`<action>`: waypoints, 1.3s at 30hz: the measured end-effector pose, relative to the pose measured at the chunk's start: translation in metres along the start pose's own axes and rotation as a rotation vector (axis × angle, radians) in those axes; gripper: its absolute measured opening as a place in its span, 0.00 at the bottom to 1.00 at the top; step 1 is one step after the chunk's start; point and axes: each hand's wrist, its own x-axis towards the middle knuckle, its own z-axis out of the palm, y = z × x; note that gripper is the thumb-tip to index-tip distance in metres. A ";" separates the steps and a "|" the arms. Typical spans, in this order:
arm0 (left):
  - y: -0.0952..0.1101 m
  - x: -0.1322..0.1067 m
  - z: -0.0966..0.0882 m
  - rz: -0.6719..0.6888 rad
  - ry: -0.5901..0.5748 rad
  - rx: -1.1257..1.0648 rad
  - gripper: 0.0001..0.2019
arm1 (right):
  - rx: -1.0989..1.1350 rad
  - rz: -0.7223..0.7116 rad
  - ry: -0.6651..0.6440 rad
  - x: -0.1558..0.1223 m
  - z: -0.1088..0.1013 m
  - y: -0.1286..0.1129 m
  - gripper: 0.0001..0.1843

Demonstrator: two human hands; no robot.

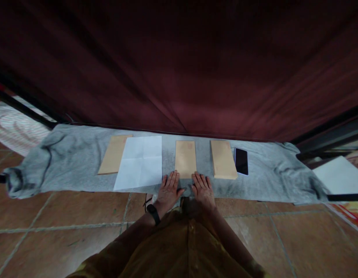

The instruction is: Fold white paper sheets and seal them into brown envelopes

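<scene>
Shirt front [179,247]: brown and buttoned, closest to the camera at six o'clock.
Middle envelope [185,156]: lay flat on grey cloth [77,162], its long sides running towards twelve.
Left hand [168,190]: palm down at seven o'clock of that envelope, fingers outstretched, gripping nothing, fingertips at the near corner.
Right hand [203,189]: matched it at five o'clock, flat, fingers slightly parted, pinching nothing.
Touch: light, equal pressure from both sides seemed wisest, lest paper crease or soft cloth ruck.
White sheet [140,162]: nine o'clock, fold-marked, near enough that the left hand needed care not to drag it.
Left envelopes [111,158]: beyond, partly under that sheet.
Right envelopes [224,159]: three o'clock, slightly fanned.
Phone [241,161]: just past them, screen dark.
</scene>
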 end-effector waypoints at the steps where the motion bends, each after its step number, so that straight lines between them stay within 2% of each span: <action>1: 0.000 0.000 0.000 -0.002 0.007 -0.003 0.33 | -0.003 0.004 0.006 -0.001 0.000 0.001 0.28; 7: 0.017 0.011 -0.007 0.059 0.037 -0.049 0.30 | -0.009 0.006 0.032 -0.001 0.005 0.001 0.27; 10: 0.024 0.014 -0.005 0.070 0.025 -0.083 0.29 | -0.011 0.007 0.049 -0.002 0.008 0.003 0.27; 15: 0.013 0.006 0.004 -0.011 0.026 -0.056 0.30 | 0.008 -0.006 0.062 -0.003 0.012 0.006 0.28; 19: 0.004 0.000 0.002 -0.039 0.020 -0.036 0.30 | 0.016 -0.009 0.057 -0.003 0.008 0.005 0.28; 25: 0.010 0.006 -0.005 0.018 -0.066 0.004 0.32 | 0.007 -0.027 -0.003 -0.004 0.003 0.005 0.28; 32: 0.013 0.008 -0.011 0.016 -0.105 0.036 0.34 | 0.005 -0.037 0.015 -0.005 0.003 0.006 0.27; 39: 0.010 0.007 -0.006 -0.006 -0.117 0.025 0.32 | 0.065 -0.117 0.064 0.012 0.000 -0.018 0.27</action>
